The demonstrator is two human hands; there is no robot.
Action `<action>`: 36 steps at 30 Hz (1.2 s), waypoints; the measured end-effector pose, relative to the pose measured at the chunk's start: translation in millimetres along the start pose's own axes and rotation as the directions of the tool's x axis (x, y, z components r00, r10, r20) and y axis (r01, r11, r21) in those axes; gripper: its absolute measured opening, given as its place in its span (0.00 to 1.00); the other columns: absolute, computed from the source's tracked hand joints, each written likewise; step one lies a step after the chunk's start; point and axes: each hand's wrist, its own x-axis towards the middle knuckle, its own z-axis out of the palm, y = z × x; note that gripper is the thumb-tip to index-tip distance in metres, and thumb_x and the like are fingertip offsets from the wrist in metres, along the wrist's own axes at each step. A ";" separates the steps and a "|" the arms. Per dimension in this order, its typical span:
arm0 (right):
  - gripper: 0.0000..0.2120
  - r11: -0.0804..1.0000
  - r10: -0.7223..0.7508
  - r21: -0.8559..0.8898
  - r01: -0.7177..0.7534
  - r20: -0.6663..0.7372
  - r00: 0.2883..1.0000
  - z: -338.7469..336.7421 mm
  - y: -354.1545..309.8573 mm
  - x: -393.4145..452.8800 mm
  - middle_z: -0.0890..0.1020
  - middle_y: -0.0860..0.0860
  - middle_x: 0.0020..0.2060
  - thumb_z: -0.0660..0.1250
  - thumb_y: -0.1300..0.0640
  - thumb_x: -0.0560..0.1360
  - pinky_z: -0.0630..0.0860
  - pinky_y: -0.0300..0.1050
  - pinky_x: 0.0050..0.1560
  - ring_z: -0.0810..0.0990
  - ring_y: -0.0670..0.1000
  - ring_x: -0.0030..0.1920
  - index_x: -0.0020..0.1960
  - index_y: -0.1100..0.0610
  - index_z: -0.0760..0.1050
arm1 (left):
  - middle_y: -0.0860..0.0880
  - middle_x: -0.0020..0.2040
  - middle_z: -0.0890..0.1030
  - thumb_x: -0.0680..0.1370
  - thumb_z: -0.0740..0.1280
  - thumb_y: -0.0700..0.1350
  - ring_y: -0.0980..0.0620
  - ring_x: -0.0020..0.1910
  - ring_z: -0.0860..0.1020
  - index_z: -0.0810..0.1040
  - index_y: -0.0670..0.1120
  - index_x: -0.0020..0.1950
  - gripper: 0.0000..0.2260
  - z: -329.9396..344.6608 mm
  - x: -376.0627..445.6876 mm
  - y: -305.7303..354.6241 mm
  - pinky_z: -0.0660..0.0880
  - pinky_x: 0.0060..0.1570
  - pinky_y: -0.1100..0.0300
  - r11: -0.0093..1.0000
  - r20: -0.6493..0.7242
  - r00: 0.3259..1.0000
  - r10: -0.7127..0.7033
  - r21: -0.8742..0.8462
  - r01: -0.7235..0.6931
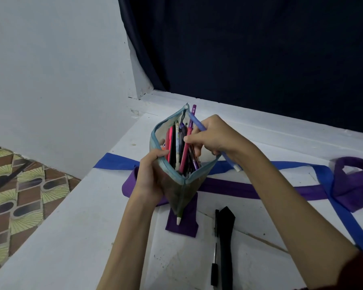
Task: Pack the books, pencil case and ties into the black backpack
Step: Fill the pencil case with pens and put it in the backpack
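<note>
An open grey pencil case (177,192) with a light-blue zip edge is held above the white surface, full of several pens. My left hand (150,174) grips its left side. My right hand (212,137) reaches into its mouth and holds a blue pen (198,123) whose white tip pokes out below my wrist. A purple tie (235,188) and a blue tie (302,165) lie crossed on the surface under the case. A black tie (226,237) lies nearer me. No backpack or books are in view.
A black pen (215,268) lies beside the black tie on the white surface (82,227). The surface's left edge drops to a patterned floor (15,185). A white wall is at the left and a dark curtain (249,49) hangs behind.
</note>
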 end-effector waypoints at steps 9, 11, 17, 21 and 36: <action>0.05 0.986 0.003 -0.164 0.019 0.133 0.991 0.9 -8.7 0.6 0.73 0.54 0.24 0.66 0.63 0.74 0.59 0.36 0.21 0.63 0.44 0.18 0.40 0.63 0.73 | 0.43 0.53 0.81 0.63 0.67 0.46 0.46 0.48 0.80 0.74 0.52 0.67 0.31 1.6 -1.3 -2.8 0.79 0.43 0.53 0.993 0.063 0.997 0.050 0.100 -0.056; 0.05 0.989 -0.005 -0.145 0.029 0.159 0.987 -1.7 -10.1 -0.8 0.72 0.53 0.23 0.66 0.62 0.74 0.59 0.36 0.21 0.63 0.45 0.19 0.41 0.63 0.74 | 0.44 0.50 0.82 0.64 0.65 0.46 0.45 0.49 0.80 0.78 0.52 0.62 0.25 3.7 -1.8 -3.1 0.78 0.46 0.52 0.992 0.101 0.994 0.052 0.110 -0.063; 0.07 0.982 0.038 -0.188 -0.014 0.123 0.992 -3.6 -6.8 0.6 0.71 0.53 0.22 0.64 0.63 0.74 0.59 0.36 0.20 0.63 0.46 0.19 0.38 0.60 0.69 | 0.46 0.46 0.83 0.66 0.63 0.44 0.46 0.46 0.81 0.85 0.54 0.49 0.17 16.9 -5.6 -10.1 0.77 0.48 0.51 0.995 0.134 0.990 0.035 0.085 -0.047; 0.09 0.991 0.015 -0.135 -0.002 0.094 0.995 -10.7 1.3 -0.4 0.74 0.49 0.20 0.68 0.57 0.75 0.62 0.34 0.20 0.65 0.42 0.16 0.44 0.63 0.74 | 0.48 0.42 0.84 0.65 0.63 0.46 0.48 0.43 0.81 0.86 0.55 0.40 0.13 18.6 -7.1 -11.1 0.74 0.51 0.51 0.995 0.130 0.991 0.010 0.093 -0.023; 0.07 0.994 -0.109 -0.065 0.088 -0.515 0.850 -34.9 1.8 47.2 0.82 0.57 0.42 0.65 0.63 0.70 0.81 0.53 0.39 0.81 0.55 0.40 0.47 0.65 0.77 | 0.42 0.47 0.81 0.61 0.69 0.47 0.45 0.44 0.81 0.77 0.42 0.62 0.29 14.4 -3.4 -12.5 0.79 0.39 0.55 0.994 0.211 0.977 -0.018 0.106 -0.005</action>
